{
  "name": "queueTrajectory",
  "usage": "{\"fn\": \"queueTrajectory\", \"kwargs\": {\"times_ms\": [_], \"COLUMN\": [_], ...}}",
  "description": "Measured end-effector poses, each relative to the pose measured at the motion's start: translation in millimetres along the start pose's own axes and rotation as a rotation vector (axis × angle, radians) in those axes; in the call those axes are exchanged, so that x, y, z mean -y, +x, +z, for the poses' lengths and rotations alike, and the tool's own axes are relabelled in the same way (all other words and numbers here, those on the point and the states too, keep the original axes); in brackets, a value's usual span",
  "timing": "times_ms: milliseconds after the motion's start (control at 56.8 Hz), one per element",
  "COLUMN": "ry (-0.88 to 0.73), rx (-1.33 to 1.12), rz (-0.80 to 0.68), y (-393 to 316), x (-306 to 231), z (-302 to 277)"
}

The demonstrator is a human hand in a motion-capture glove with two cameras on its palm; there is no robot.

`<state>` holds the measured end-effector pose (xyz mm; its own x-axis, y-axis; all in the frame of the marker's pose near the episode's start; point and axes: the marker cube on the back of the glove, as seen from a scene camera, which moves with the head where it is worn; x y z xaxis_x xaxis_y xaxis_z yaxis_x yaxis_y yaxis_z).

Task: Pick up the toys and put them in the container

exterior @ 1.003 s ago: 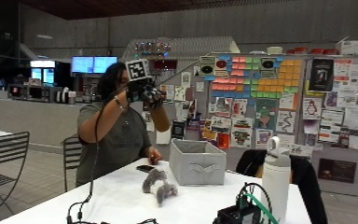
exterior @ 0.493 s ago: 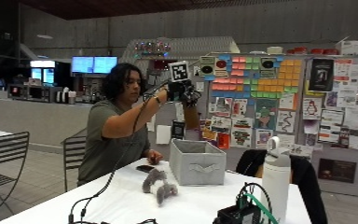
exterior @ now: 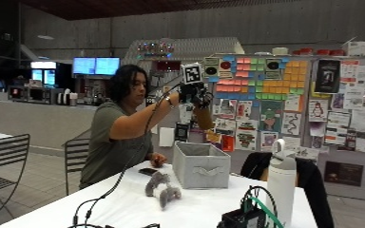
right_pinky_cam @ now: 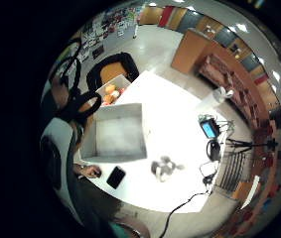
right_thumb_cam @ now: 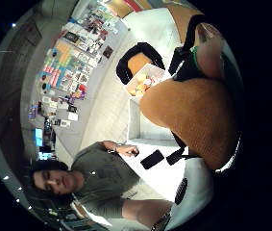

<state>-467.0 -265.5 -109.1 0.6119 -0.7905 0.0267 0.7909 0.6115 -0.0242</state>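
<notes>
In the outside view my gloved right hand (exterior: pixel 195 95) is raised high and grips a brown plush toy (exterior: pixel 203 118), which hangs down from it straight above the grey fabric container (exterior: pixel 201 164). The thumb side palm view is largely filled by that brown toy (right_thumb_cam: pixel 193 120). Seen from above, the container (right_pinky_cam: pixel 93 144) is open and looks empty. A grey plush toy (exterior: pixel 160 185) lies on the white table (exterior: pixel 125 209) in front of the container, also seen as the grey toy (right_pinky_cam: pixel 165 167). The person's bare left hand (exterior: pixel 159 160) rests on the table beside a black phone (exterior: pixel 148 171).
A tall white bottle (exterior: pixel 283 183) and a black device with cables (exterior: pixel 249 216) stand at the table's near right corner. A cable (exterior: pixel 100 202) trails across the table. A black chair (exterior: pixel 302 175) stands behind the container, metal chairs (exterior: pixel 5 156) at the left.
My right hand has swung with the brown toy from in front of the person's face to the right, and is now above the container.
</notes>
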Motion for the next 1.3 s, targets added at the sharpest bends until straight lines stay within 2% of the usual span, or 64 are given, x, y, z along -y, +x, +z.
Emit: {"fn": "queueTrajectory", "kwargs": {"times_ms": [53,141,352,458,546,616,686,774,809,968,1056,1161,1302], "ry": [0.011,0.036,0.051,0.129,0.156,0.145,0.139,0.113,0.100,0.015,-0.022,-0.073,-0.075], "rx": [0.025,0.051,-0.047,0.099,0.038,-0.125,0.005,0.001,0.008,-0.057,0.040,-0.123,-0.042], "rz": [-0.037,-0.018,0.170,0.027,0.082,0.176,0.077,0.113,0.130,0.042,0.010,0.249,0.518], "y": [0.7,-1.5,-0.1,-0.5,6.5,23.3,7.0,9.2,12.6,27.1,26.2,45.8,76.5], "x": [-1.5,-0.5,4.1,0.0,-0.8,-2.5,-8.3,-15.5,-20.3,-66.9,-106.3,-148.4,-200.9], "z": [-5.9,-15.8,-20.3,-20.3,-14.3,-9.0,-11.1,-8.3,-7.3,16.5,39.0,85.9,137.8]}}
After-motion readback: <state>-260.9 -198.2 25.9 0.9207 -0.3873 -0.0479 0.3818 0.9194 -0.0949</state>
